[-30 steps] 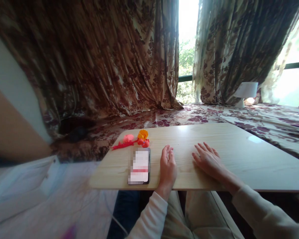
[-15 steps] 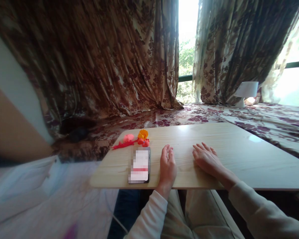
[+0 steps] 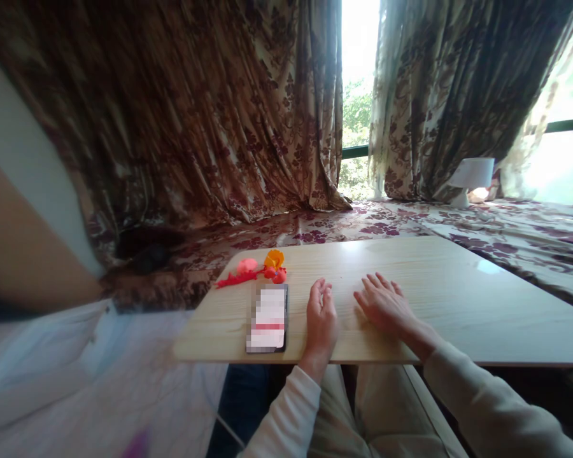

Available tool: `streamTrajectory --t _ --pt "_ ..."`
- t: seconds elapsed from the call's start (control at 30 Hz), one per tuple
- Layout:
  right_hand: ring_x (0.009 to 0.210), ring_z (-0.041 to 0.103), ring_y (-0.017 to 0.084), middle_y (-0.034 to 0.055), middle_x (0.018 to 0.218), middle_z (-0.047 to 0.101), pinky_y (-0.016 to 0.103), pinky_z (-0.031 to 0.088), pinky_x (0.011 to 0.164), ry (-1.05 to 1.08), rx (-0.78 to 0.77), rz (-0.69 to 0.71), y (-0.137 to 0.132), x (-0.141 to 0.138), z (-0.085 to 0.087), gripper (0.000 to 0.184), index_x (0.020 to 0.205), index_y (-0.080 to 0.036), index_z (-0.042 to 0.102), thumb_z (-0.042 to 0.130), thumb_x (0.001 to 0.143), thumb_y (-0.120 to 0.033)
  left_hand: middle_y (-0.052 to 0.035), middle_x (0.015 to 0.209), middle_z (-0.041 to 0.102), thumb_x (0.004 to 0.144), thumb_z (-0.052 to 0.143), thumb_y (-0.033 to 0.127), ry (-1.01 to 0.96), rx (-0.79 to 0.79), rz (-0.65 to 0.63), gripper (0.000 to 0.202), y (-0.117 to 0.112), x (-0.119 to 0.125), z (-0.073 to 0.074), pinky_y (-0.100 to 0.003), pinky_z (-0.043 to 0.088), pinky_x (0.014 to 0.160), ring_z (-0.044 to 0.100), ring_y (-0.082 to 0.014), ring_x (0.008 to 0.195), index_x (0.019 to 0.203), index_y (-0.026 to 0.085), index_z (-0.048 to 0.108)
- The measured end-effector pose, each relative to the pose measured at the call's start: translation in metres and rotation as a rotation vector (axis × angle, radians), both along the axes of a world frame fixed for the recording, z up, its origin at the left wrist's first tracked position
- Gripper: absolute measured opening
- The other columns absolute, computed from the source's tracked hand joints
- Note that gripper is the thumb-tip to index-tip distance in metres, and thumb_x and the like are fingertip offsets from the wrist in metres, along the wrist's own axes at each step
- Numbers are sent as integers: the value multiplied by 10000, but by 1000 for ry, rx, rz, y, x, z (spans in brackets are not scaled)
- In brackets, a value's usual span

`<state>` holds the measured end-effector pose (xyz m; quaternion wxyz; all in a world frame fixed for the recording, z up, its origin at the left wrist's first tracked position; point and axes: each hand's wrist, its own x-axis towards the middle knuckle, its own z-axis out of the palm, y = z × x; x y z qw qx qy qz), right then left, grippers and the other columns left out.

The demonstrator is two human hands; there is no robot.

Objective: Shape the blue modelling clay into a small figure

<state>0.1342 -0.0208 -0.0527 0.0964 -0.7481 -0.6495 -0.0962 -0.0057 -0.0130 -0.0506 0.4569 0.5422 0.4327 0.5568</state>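
Note:
My left hand [image 3: 321, 315] rests on its edge on the pale wooden table [image 3: 453, 318], palm turned inward and fingers loosely bent, holding nothing. Just left of it lies a phone [image 3: 270, 318] with its screen up, partly blurred out. My right hand [image 3: 381, 301] lies palm down on the tabletop with its fingers spread, and it is empty too. Beyond the phone sits a small group of bright pieces: an orange flower-like one [image 3: 274, 259], a pink one [image 3: 247, 266] and a long red one [image 3: 239, 278]. Their exact kind is unclear.
Behind the table is a ledge covered in flowered cloth [image 3: 315, 234], with patterned curtains [image 3: 248, 114] hanging over it. A white lamp [image 3: 475, 173] stands at the far right by the window. On the left, a white boxy object [image 3: 42, 356] is near the pale floor.
My right hand has slid left across the tabletop, closer to my left hand. My left hand, the phone and the coloured pieces stay where they were.

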Motion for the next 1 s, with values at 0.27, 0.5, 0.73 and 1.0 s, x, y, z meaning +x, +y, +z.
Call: streamTrajectory --t 0.27,0.5,0.73,1.0 --pt "1332 308 225 96 1386 446 440 271 1069 -16 80 219 -52 -10 -15 469 1292 -126 503 289 878 -184 -148 1207 599 899 413 288 -36 3 6 330 -2 2 1 -303 410 976 566 -185 1122 1175 138 514" --pt "1332 301 266 112 1398 426 474 253 1068 63 -17 31 -8 -1 1 460 1309 -97 473 333 919 -298 -133 1172 624 893 428 282 -33 -1 13 315 -1 -1 2 -301 415 968 573 -184 1116 1161 149 524" --pt "1354 260 207 66 1447 350 430 226 1092 64 -30 32 -54 3 -10 482 1362 -124 410 245 921 -228 -169 1205 598 898 405 293 -17 10 -11 360 -1 1 2 -310 400 989 556 -193 1142 1193 108 493" --pt "1338 281 280 131 1423 385 507 239 1059 163 -34 -22 -10 2 0 459 1293 -115 488 326 924 -333 -139 1170 622 886 430 283 -12 3 20 315 1 -1 1 -322 410 981 559 -201 1131 1154 146 524"
